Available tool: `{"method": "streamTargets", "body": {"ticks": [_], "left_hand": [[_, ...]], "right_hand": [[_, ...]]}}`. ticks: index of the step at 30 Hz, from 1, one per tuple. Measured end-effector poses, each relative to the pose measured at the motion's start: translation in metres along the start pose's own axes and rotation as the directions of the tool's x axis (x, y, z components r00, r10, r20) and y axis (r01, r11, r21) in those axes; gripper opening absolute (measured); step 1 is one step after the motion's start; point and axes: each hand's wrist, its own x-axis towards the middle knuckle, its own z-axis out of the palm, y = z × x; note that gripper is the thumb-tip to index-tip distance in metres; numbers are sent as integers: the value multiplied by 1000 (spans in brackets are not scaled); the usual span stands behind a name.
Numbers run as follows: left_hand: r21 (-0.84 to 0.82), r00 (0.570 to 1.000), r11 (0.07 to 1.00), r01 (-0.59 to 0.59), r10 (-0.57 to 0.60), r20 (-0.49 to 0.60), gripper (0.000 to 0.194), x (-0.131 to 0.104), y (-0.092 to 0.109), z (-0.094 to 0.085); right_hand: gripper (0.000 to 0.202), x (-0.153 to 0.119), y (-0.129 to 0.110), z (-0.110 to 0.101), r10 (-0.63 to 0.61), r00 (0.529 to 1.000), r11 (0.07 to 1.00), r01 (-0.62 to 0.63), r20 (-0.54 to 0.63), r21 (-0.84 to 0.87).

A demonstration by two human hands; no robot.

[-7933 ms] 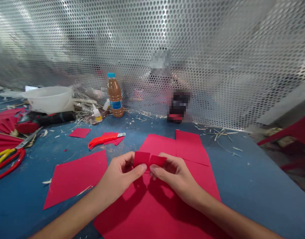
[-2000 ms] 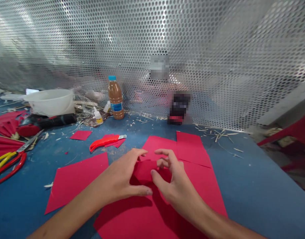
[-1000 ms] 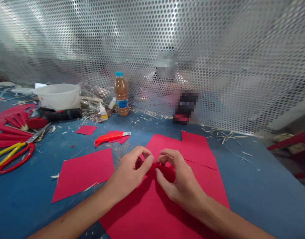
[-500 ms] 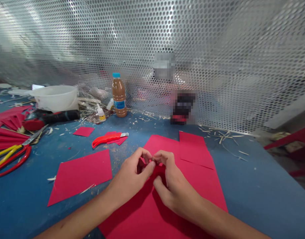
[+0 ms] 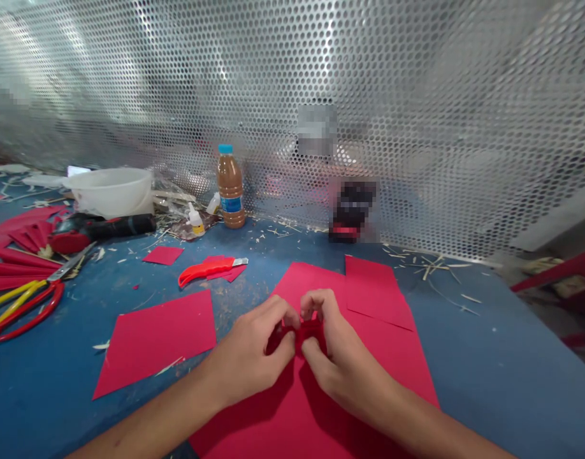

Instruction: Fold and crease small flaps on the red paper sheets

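My left hand [image 5: 264,344] and my right hand [image 5: 338,357] are close together over a large red paper sheet [image 5: 369,357]. Between them is a small dark-red piece of paper [image 5: 312,329] that looks folded, its far side partly hidden by my fingers. Both hands pinch it, the thumbs on the near side and the curled fingers on the far side. A smaller red sheet [image 5: 376,284] lies on the big one, beyond my right hand. Left of my left hand, a loose red rectangle [image 5: 158,341] rests on the blue table [image 5: 488,363].
An orange-handled cutter [image 5: 211,269] lies on red scraps. Yellow-and-red scissors [image 5: 44,287], a power tool [image 5: 101,229], a white tub [image 5: 111,191], a glue bottle [image 5: 195,220] and a brown drink bottle [image 5: 231,188] stand farther left. A perforated metal sheet [image 5: 440,127] rises behind.
My fingertips have moved slightly nearer to me and apart, so more of the small red paper shows between them. The thumbs now press its near side. The view has shifted slightly.
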Motion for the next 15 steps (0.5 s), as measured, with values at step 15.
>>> {"method": "streamTargets", "body": {"ticks": [15], "left_hand": [[436, 985, 887, -153, 170, -1, 17, 7, -16, -54]], "right_hand": [[27, 14, -4, -18, 194, 978, 978, -198, 72, 60]]}}
